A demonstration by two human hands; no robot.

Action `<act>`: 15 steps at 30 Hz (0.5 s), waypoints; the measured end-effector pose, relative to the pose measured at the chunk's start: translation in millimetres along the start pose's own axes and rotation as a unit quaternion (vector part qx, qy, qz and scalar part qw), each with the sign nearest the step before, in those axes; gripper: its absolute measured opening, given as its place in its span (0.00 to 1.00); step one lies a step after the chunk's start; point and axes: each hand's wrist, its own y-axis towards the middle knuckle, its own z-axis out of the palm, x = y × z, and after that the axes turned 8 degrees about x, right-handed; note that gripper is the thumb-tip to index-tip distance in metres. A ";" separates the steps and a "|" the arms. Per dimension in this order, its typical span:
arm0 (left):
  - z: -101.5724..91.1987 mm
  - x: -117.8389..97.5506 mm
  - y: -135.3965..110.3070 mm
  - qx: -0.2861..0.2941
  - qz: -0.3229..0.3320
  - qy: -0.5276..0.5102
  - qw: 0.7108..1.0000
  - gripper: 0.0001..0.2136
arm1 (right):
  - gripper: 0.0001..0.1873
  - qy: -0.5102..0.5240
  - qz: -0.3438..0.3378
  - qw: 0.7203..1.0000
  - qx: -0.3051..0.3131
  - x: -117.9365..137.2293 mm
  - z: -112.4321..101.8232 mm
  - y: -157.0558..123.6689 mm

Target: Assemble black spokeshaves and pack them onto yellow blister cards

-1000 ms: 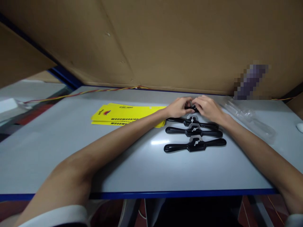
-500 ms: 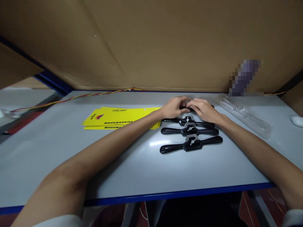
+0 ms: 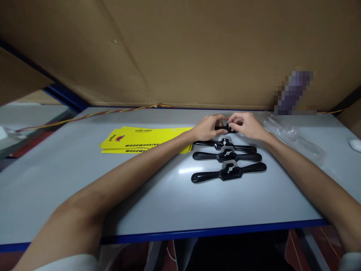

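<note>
At the back of the row, a black spokeshave [image 3: 228, 129] lies partly covered by both hands. My left hand [image 3: 207, 128] curls round its left part, fingers behind and thumb in front. With fingertips pinched together, my right hand [image 3: 246, 125] is at the middle of the same tool; whatever small part it grips is too small to make out. Nearer to me lie three more black spokeshaves, each with a pale blade and a small screw: one just in front [image 3: 239, 148], a middle one [image 3: 203, 156] and the closest one [image 3: 207, 176].
Left of the tools, yellow printed cards [image 3: 146, 137] are stacked on the grey table [image 3: 158, 203]. Clear plastic blister shells [image 3: 299, 139] lie to the right. Behind rises a cardboard wall [image 3: 180, 56], with a twisted red-yellow wire [image 3: 124, 110] along its foot.
My right hand has shifted slightly right and up, its fingertips now pinching over the spokeshave's middle, more of which shows. My left hand keeps its place on the tool.
</note>
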 end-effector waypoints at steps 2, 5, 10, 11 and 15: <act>0.0 0.8 0.1 0.000 0.000 -0.002 1.000 0.20 | 0.08 -0.007 -0.004 1.000 -0.005 0.1 -0.5 -0.4; 0.0 1.5 0.3 -0.001 0.004 -0.004 1.000 0.19 | 0.08 -0.057 -0.020 0.998 -0.018 0.6 1.1 -2.7; 0.1 -0.1 0.9 0.001 0.005 -0.010 1.000 0.19 | 0.08 -0.073 -0.042 0.996 -0.022 0.3 3.5 -4.2; 0.1 -0.5 1.1 0.002 0.004 -0.011 1.000 0.19 | 0.08 -0.076 -0.046 0.996 -0.019 0.9 3.1 -4.1; 0.5 -0.6 1.2 0.002 0.005 -0.010 1.000 0.18 | 0.06 -0.138 -0.052 0.989 0.010 7.8 -0.6 -2.9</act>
